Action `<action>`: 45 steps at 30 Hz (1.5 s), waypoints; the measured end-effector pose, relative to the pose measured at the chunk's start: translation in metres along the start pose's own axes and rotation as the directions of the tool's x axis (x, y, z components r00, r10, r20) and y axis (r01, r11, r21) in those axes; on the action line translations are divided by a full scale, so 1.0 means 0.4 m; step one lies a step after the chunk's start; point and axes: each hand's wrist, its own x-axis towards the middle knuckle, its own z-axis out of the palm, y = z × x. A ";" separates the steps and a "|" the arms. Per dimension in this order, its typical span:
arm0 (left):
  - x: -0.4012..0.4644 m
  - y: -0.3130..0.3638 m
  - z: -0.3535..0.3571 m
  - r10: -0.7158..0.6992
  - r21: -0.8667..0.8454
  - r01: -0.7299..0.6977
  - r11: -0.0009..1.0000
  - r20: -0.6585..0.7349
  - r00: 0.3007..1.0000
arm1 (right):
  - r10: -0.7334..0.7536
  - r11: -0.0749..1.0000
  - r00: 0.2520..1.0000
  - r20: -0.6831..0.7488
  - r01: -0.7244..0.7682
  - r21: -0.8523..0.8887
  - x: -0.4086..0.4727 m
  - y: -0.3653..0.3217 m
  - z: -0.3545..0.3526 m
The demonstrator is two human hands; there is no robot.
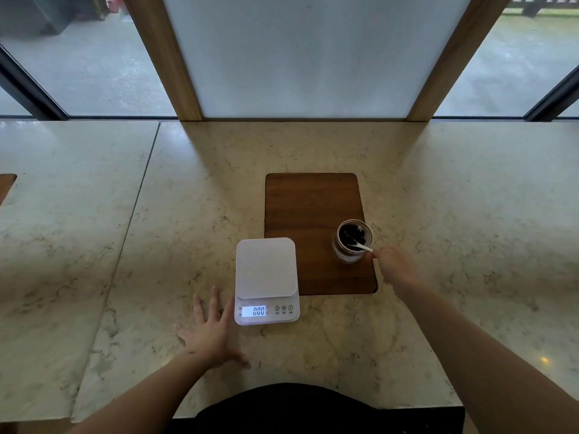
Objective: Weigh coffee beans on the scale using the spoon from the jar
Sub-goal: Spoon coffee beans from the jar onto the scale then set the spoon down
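left hand [210, 332] flat beside scale [266, 278], fingers spread; right fingers [380, 252] pinch spoon [362, 247] in jar [352, 241].

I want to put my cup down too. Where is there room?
The far half of the wooden board, behind the jar, is bare. So is the marble counter right of the board and left of the scale. It's crowded between scale, jar and the right hand on the spoon.

Marble counter [470, 198], wood-framed frosted window [307, 57]
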 end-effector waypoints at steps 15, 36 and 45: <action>0.001 -0.001 0.000 0.009 -0.001 -0.009 1.000 0.009 1.000 | 0.027 0.997 1.000 -0.004 -0.027 0.073 0.002 0.027 0.003; -0.004 0.000 0.000 0.006 0.008 -0.006 1.000 -0.006 1.000 | 0.071 0.938 0.991 0.116 -0.106 0.329 -0.025 0.050 -0.001; -0.007 0.000 -0.001 0.012 0.009 -0.012 1.000 0.000 1.000 | 0.150 0.941 0.987 0.052 -0.159 0.300 -0.009 0.055 -0.003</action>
